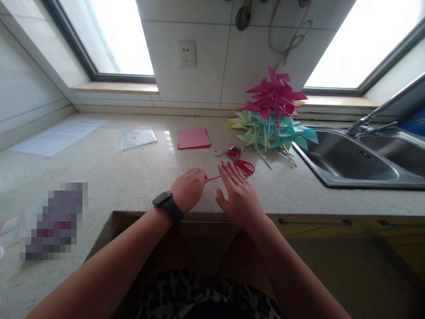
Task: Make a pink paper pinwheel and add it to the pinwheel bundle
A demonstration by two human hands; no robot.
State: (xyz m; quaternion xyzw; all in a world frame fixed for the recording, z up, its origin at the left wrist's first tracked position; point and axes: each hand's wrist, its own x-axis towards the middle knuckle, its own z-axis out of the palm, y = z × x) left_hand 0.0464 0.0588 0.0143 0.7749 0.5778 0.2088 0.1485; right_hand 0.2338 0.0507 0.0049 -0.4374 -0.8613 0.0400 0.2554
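Note:
My left hand [189, 190], with a dark watch on its wrist, is closed on one end of a thin pinkish-red stick [213, 178] just above the counter. The stick's other end disappears beneath the fingers of my right hand [239, 195], which is stretched out flat, thumb apart. Just beyond my right fingertips lie red-handled scissors [246, 167], their blades mostly hidden. A small red and dark box [234, 152] and a whitish tape roll [217, 153] sit behind them. Farther back is a stack of pink paper sheets [194, 138].
Pink, yellow-green and turquoise paper pinwheels [275, 110] are piled against the wall. A steel sink [327, 182] is at the right. A clear packet [138, 138] and a printed sheet [59, 135] lie left on the counter [133, 190]; a blurred-out object [58, 221] is nearer.

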